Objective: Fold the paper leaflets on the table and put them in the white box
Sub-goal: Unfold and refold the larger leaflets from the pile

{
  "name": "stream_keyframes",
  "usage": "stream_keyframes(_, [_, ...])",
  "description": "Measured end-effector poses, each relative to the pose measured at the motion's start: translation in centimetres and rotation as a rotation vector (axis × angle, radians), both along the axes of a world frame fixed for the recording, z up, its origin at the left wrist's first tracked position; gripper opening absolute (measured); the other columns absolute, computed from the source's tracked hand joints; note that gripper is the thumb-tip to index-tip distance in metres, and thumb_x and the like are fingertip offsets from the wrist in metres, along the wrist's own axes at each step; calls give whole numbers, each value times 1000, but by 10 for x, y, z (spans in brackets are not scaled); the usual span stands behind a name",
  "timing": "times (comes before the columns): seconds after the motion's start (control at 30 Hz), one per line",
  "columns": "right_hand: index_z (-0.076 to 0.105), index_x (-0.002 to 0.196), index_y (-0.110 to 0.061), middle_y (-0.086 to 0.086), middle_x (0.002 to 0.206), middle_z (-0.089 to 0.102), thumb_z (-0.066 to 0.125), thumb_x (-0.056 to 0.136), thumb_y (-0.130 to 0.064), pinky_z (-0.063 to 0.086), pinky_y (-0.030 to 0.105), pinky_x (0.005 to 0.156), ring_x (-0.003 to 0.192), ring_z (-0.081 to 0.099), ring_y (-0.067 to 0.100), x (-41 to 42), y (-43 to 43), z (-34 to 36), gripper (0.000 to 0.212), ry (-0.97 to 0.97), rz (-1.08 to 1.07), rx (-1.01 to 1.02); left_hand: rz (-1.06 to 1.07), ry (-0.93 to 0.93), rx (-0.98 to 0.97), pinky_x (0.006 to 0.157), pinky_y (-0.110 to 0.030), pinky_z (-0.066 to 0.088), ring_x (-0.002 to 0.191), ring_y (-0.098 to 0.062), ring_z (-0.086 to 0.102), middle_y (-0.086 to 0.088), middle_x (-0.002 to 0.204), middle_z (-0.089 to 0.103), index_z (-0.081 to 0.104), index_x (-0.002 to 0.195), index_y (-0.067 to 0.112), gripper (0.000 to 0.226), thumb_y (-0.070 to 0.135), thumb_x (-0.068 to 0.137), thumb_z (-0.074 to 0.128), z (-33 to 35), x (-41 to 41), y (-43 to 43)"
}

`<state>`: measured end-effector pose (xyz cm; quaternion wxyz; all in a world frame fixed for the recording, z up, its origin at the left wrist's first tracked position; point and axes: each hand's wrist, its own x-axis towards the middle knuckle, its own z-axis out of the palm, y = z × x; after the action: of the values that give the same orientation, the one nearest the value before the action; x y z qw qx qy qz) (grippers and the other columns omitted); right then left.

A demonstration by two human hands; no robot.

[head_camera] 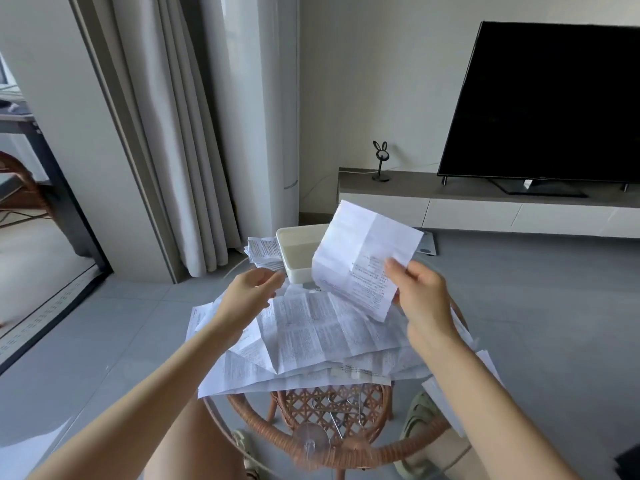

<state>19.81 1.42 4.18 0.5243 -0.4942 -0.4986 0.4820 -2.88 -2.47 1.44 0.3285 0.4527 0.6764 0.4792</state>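
My right hand [420, 292] pinches the right edge of a creased white leaflet [360, 254] and holds it up, unfolded, in front of the white box [294, 239]. My left hand [251, 289] hovers to the left of the sheet with loosely curled fingers and holds nothing. Under both hands a pile of several printed leaflets [311, 337] lies spread over the round glass table [221, 429]. The white box stands at the table's far edge, its right part hidden by the raised sheet. A few more leaflets [265, 252] lie to the left of the box.
The glass top rests on a rattan frame [332, 448]. My knees and sandalled feet show beneath it. A TV [547, 102] stands on a low cabinet [485, 202] at the back right. Curtains [187, 133] and a sliding door frame are at the left.
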Motion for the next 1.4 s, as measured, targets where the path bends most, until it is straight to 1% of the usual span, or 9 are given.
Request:
stream_keyframes(0.2, [64, 112, -7, 13, 101, 69, 61, 90, -11, 55, 34, 63, 86, 67, 25, 26, -4, 9, 23, 318, 140, -367, -210, -277, -69, 82, -37, 55, 80, -21, 71, -7, 91, 74, 65, 105, 13, 28, 31, 100, 44, 17, 13, -17])
stream_keyframes(0.3, [63, 98, -3, 13, 79, 70, 59, 91, -12, 56, 35, 57, 67, 68, 24, 35, -21, -11, 12, 278, 175, -612, -131, 266, 35, 84, -37, 54, 82, -15, 68, 0, 92, 72, 65, 105, 18, 14, 15, 94, 58, -9, 19, -34])
stream_keyframes(0.4, [63, 89, -1, 13, 64, 69, 58, 92, -13, 56, 32, 49, 52, 67, 22, 41, -34, -35, 13, 285, 180, -795, -138, 1063, 364, 88, -40, 51, 106, -27, 60, -6, 115, 66, 56, 126, 16, 59, 17, 72, 82, -43, 11, -53])
stream_keyframes(0.5, [61, 83, -1, 12, 58, 68, 59, 92, -11, 54, 32, 43, 46, 66, 22, 42, -40, -52, 14, 214, 160, -831, -368, 1266, 575, 97, -44, 45, 123, -32, 48, -14, 132, 55, 44, 135, 21, 70, 27, 74, 77, -55, 11, -72])
stream_keyframes(0.73, [66, 98, 2, 13, 85, 69, 60, 90, -4, 52, 29, 61, 72, 65, 21, 28, -50, -75, 12, -74, 227, -600, -841, 1198, 668, 109, -37, 37, 131, -23, 46, 2, 135, 56, 63, 124, 25, 33, 25, 95, 49, -78, 27, -101])
stream_keyframes(0.97, [56, 124, -20, -7, 108, 68, 55, 87, -52, 50, 31, 81, 97, 64, 15, 50, -87, -72, 49, -1157, 206, 219, -827, 956, 394, 99, -36, 45, 101, -20, 63, 6, 102, 69, 68, 101, 18, 37, 31, 102, 34, -99, 29, -111])
stream_keyframes(1.1, [67, 111, -33, -17, 106, 68, 46, 71, -76, 48, 28, 87, 98, 60, 6, 66, -108, -93, 62, -1119, 654, 386, -723, 806, 290, 72, -28, 47, 78, -18, 62, 4, 84, 67, 65, 98, 14, 44, 42, 100, 30, -102, 31, -112])
stream_keyframes(1.2, [58, 62, -22, -16, 56, 49, 54, 82, -46, 35, 17, 53, 55, 42, 1, 71, -107, -119, 32, -1027, 524, 542, -607, 747, 257, 52, -19, 34, 54, -10, 44, 6, 61, 50, 52, 79, 21, 41, 51, 97, 30, -101, 32, -111])
stream_keyframes(1.4, [53, 60, -16, -16, 48, 42, 43, 92, -44, 34, 22, 49, 49, 40, 2, 71, -106, -121, 44, -873, 376, 519, -585, 661, 180, 49, -14, 27, 49, -7, 34, 11, 52, 38, 35, 73, 32, 25, 47, 93, 32, -101, 30, -115])
